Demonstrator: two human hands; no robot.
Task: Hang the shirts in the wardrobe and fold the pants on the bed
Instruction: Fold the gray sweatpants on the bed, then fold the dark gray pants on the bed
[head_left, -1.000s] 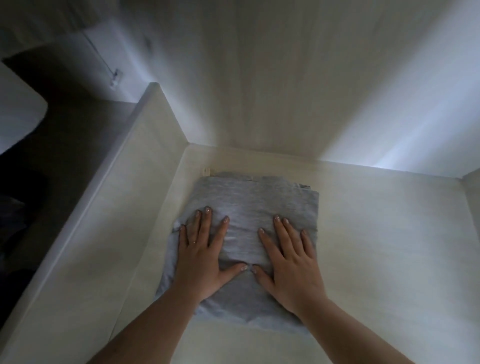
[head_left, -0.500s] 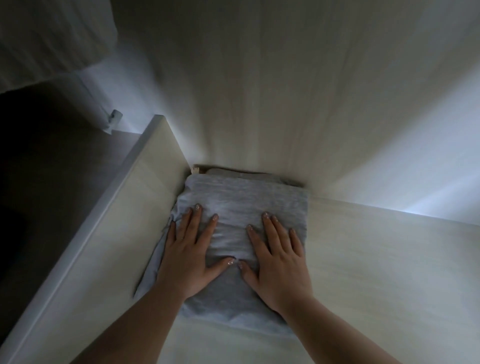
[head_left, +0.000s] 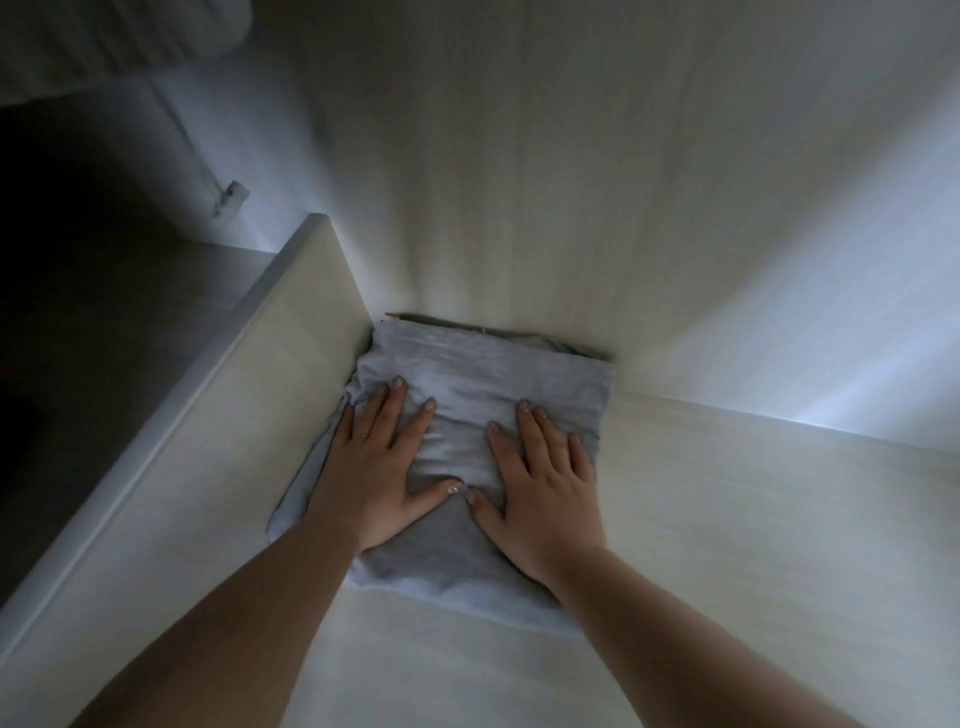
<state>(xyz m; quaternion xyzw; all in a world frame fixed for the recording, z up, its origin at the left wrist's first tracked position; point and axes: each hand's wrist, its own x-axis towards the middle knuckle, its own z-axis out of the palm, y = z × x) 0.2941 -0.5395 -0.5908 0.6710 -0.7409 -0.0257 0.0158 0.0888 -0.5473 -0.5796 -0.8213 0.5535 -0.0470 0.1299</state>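
Note:
A folded grey garment (head_left: 483, 374) lies on the pale wooden shelf floor (head_left: 753, 519) inside the wardrobe, tucked into the rear left corner. Its far edge meets the back wall (head_left: 519, 182) and its left edge rides up against the side panel (head_left: 234, 415). My left hand (head_left: 379, 467) rests flat on the garment's left half, fingers spread. My right hand (head_left: 545, 488) rests flat on its right half, also with fingers apart. The two thumbs nearly touch. Neither hand grips the cloth.
The shelf floor stretches bare to the right of the garment. Beyond the side panel on the left is a dark compartment with a small white fitting (head_left: 231, 197) on a cord. Pale fabric (head_left: 104, 36) hangs at the upper left.
Both hands have slid the folded garment away from me and leftward, from a little short of the back wall into the rear left corner. The hands stay flat on it.

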